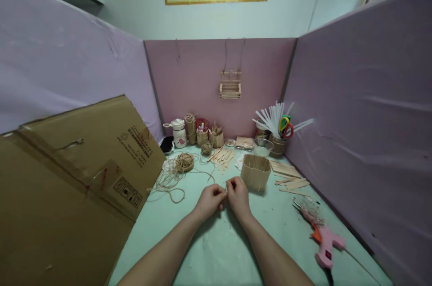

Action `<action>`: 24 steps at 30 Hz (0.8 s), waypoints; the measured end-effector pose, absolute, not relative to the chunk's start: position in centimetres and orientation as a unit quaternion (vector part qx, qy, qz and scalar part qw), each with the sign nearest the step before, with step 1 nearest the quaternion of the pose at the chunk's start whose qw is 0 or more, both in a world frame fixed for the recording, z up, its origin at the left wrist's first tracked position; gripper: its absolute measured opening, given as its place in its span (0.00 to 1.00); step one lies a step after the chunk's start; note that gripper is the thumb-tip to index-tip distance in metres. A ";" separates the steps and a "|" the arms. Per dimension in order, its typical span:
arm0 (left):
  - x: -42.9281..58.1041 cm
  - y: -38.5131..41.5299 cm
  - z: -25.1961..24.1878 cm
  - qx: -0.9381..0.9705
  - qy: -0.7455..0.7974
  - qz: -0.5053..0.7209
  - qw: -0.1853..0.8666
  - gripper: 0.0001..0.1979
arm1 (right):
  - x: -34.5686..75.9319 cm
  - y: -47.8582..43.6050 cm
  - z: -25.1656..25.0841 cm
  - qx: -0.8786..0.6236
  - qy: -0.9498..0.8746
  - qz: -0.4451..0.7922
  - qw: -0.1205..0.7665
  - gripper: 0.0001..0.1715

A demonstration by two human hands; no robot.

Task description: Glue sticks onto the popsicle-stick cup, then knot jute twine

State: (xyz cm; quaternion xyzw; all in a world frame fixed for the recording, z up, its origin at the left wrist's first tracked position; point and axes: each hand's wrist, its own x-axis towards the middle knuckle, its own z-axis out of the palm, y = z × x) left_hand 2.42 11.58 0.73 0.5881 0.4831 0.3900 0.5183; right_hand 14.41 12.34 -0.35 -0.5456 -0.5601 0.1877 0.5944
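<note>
Mint tabletop (pixel 216 256): twine (pixel 185 162) (loosely tangled) trails rightward toward pinched left fingers (pixel 218 192).

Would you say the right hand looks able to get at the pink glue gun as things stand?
Probably yes: nothing appears to stand between the right hand and the pink glue gun, though that hand is closed in a pinch beside the left hand.

Two bare hands (pixel 239 199); beyond their fingers (pixel 220 196), leftward, two round tan balls of twine (pixel 185 162); right of the fingers, one ribbed tan container (pixel 255 173) and one pink pistol-shaped glue gun (pixel 326 243); left, one brown cardboard box (pixel 67 164).
</note>
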 end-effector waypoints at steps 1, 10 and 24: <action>2.5 11.5 0.8 0.580 0.477 0.394 0.530 0.16 | 14.5 12.5 -0.4 -0.546 -0.556 0.190 0.597 0.10; 1.2 12.4 0.5 0.564 0.503 0.466 0.461 0.14 | 14.5 12.4 0.3 -0.498 -0.600 0.296 0.552 0.04; 1.2 11.9 0.7 0.605 0.528 0.418 0.424 0.12 | 14.6 12.1 -0.2 -0.513 -0.642 0.250 0.512 0.11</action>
